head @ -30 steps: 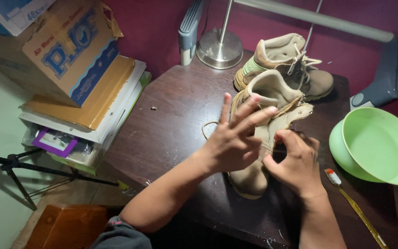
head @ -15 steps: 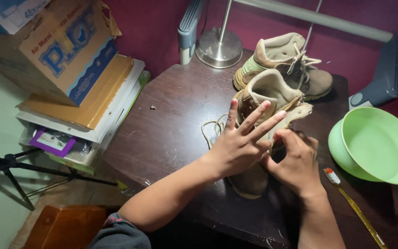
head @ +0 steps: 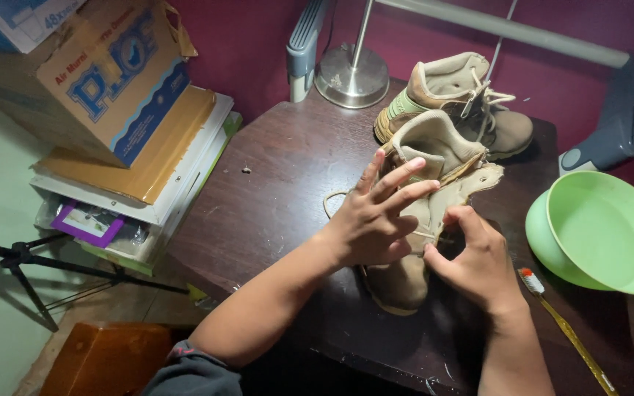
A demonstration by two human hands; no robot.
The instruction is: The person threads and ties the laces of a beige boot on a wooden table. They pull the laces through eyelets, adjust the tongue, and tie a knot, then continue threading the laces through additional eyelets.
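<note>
Boot with no lace yet

Boot (head: 412, 220) lies on the counter (head: 280, 183). Left hand (head: 372, 220) rests on it, fingers spread. Right hand (head: 478, 257) pinches a lace (head: 329, 202). Its holes look empty; the other boot (head: 456, 99) is laced.

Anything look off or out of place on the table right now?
The near boot under both hands, left hand and right hand, has its tongue flopped wide open and a loose lace trailing onto the table. The second boot behind is laced. A toothbrush lies by the green bowl.
</note>
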